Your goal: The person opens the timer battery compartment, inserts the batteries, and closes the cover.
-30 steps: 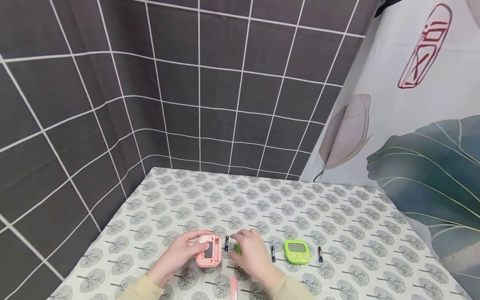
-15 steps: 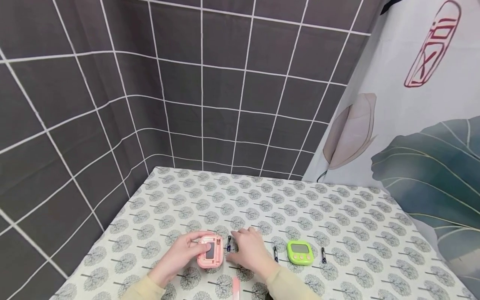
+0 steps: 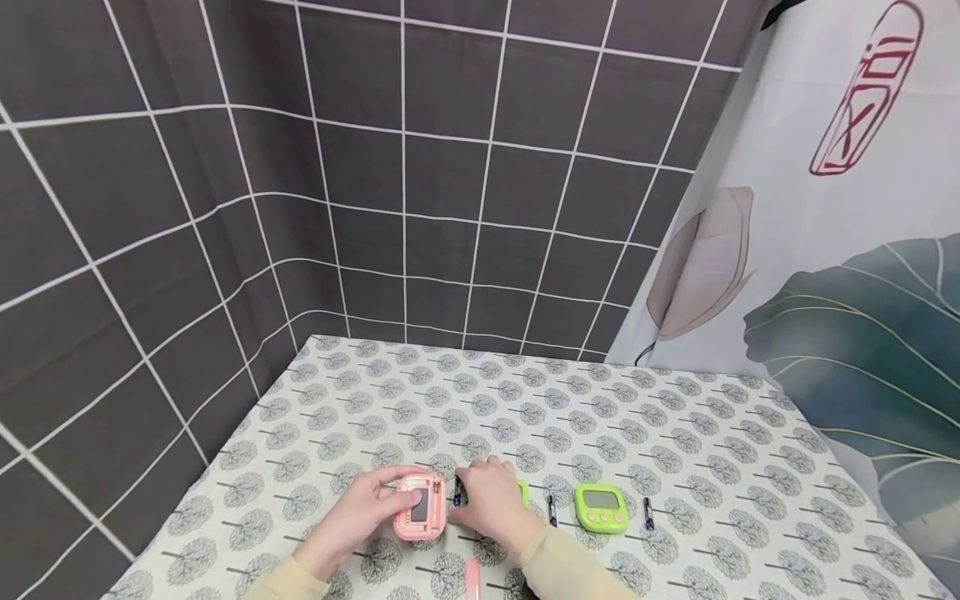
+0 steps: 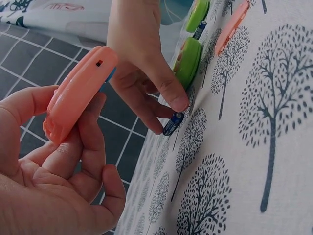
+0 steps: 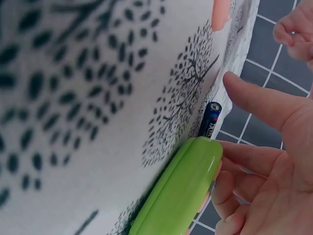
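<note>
My left hand (image 3: 357, 510) grips a pink digital timer (image 3: 421, 507) by its left side, thumb on its back. The timer's back faces up with the battery compartment uncovered. Just right of it, a dark blue AAA-type battery (image 4: 173, 123) lies on the cloth. My right hand (image 3: 495, 498) reaches over this battery, thumb and fingers spread on either side of it. In the right wrist view a gap shows between the thumb (image 5: 244, 93) and the battery. A green timer (image 5: 176, 191) lies under the right hand, mostly hidden in the head view.
A pink battery cover (image 3: 472, 577) lies near the front edge. Farther right are a second battery (image 3: 552, 509), another green timer (image 3: 601, 507) and a third battery (image 3: 648, 513). Behind the tree-patterned tablecloth (image 3: 480, 408) hangs a dark grid curtain (image 3: 450, 167).
My right hand has shifted slightly left and closer to the nearest battery, baring the edge of the green timer beside it. The left hand keeps its hold on the pink timer.
</note>
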`<move>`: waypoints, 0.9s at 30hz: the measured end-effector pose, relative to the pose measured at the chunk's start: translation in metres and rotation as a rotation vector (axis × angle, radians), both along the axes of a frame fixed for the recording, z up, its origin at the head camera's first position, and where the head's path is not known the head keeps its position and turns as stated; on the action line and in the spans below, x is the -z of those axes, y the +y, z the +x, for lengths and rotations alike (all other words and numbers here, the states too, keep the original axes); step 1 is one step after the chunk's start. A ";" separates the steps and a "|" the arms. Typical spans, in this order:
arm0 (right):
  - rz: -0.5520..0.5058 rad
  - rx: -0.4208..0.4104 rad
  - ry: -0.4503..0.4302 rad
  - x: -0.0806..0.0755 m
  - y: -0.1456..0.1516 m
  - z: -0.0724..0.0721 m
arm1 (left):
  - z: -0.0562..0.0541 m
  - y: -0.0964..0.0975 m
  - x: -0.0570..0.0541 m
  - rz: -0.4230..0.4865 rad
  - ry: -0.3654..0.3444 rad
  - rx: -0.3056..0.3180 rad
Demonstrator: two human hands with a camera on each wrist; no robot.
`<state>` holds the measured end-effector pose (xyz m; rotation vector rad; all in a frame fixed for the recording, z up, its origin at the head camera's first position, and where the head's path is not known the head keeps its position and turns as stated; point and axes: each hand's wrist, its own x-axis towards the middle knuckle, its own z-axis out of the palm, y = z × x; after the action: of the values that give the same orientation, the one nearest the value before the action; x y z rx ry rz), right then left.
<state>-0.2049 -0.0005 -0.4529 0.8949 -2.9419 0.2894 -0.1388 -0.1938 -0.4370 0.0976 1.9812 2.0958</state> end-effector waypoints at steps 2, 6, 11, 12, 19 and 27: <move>-0.008 0.005 -0.009 0.000 -0.001 -0.001 | 0.000 0.000 0.000 0.007 0.006 0.000; -0.028 0.015 -0.009 -0.001 -0.003 -0.004 | 0.001 0.000 0.000 0.008 0.018 -0.002; -0.022 0.032 0.023 -0.001 -0.003 -0.009 | 0.001 -0.001 0.002 0.001 0.016 -0.007; -0.018 0.038 0.025 0.000 -0.003 -0.010 | 0.001 -0.001 0.003 -0.003 0.017 -0.011; -0.009 0.059 0.006 0.001 -0.003 -0.013 | 0.000 -0.001 0.005 -0.007 0.008 -0.011; -0.031 0.023 0.021 0.003 -0.005 -0.011 | 0.000 -0.001 0.004 0.000 0.000 -0.010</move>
<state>-0.2163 -0.0057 -0.4560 0.8540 -2.9179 0.3219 -0.1385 -0.1946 -0.4414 0.0875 1.9850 2.1022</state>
